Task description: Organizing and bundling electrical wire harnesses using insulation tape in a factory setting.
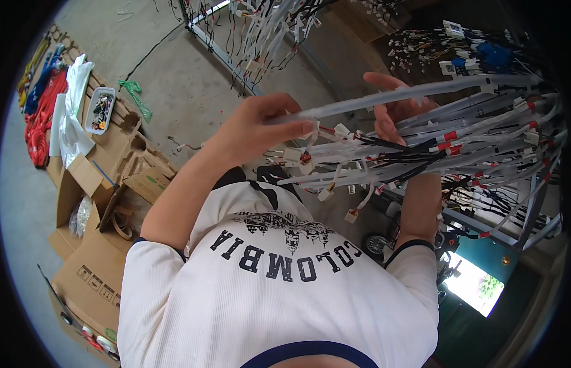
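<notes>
My left hand (261,126) is closed, thumb and fingers pinched round the near end of a cable in a translucent plastic sleeve (371,99). That sleeve runs off to the right, above a thick bundle of wire harnesses (469,147). Red tape bands mark the harnesses, and white connectors (307,158) dangle at their loose ends. Behind the bundle is my right hand (396,110), its fingers spread and apart around the far side of the held sleeve. Harnesses hide part of my right palm and wrist.
More harnesses hang from a metal rack (236,76) at the top. Piled connectors and cables (457,52) lie at the far right. To the left are cardboard boxes (89,270), a white tray of small parts (101,110) and red bundles (46,122). A wheel (375,244) shows below the harnesses.
</notes>
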Available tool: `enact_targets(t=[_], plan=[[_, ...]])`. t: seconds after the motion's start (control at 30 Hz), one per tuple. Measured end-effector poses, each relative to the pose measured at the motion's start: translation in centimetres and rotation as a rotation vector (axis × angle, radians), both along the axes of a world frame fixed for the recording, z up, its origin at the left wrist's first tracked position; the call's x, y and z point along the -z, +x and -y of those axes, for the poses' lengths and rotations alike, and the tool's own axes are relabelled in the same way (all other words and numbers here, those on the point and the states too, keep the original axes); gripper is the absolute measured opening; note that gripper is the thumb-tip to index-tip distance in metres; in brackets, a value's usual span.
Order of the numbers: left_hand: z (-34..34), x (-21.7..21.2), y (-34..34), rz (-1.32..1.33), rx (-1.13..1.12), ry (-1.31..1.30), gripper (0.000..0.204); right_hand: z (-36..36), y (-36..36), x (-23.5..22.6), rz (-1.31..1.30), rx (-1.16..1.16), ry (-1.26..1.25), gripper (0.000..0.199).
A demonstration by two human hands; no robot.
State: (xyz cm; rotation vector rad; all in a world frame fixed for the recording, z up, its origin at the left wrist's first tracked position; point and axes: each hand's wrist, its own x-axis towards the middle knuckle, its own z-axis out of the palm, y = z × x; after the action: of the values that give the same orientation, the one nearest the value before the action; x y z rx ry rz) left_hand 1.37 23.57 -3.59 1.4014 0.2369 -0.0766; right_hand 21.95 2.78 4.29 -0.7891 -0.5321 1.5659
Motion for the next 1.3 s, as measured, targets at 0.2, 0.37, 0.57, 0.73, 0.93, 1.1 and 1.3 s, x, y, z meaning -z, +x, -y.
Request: enact_targets(t=[0.2, 0.37, 0.57, 0.73, 0.93, 1.1, 1.3], plan=[[-1.1, 0.8, 2.2, 0.058, -0.043, 0.462, 0.030, 0.6, -1.1, -1.1, 0.116, 0.123, -0.068, 0.081], [-1.9, 1.0, -0.2, 0.432, -0.477, 0.646, 0.024, 1.2, 0.0, -0.6, 0.112, 0.024, -0.020, 0.082], [-2.6, 0.7, -1.1, 0.757, -0.802, 1.180, 0.033, 1.4, -0.1, -2.1, 0.067, 0.056, -0.089, 0.097], [-3.0, 0.5, -1.4, 0.473, -0.494, 0.741, 0.019, 1.5, -1.1, -2.4, -0.003, 0.046, -0.037, 0.092], [-2.7, 4.0, -0.8, 0.187, 0.148, -0.119, 0.027, 1.3, -1.6, -2.1, -0.011, 0.076, 0.051, 0.078], [-2.9, 3.5, -0.1, 0.050, 0.235, -0.285, 0.034, 1.1, -1.4, -2.0, -0.073, 0.043, 0.069, 0.074], [-2.7, 5.4, -1.2, 0.067, 0.427, -0.359, 0.027, 0.7, -2.8, -2.5, -0.048, 0.089, 0.059, 0.079]])
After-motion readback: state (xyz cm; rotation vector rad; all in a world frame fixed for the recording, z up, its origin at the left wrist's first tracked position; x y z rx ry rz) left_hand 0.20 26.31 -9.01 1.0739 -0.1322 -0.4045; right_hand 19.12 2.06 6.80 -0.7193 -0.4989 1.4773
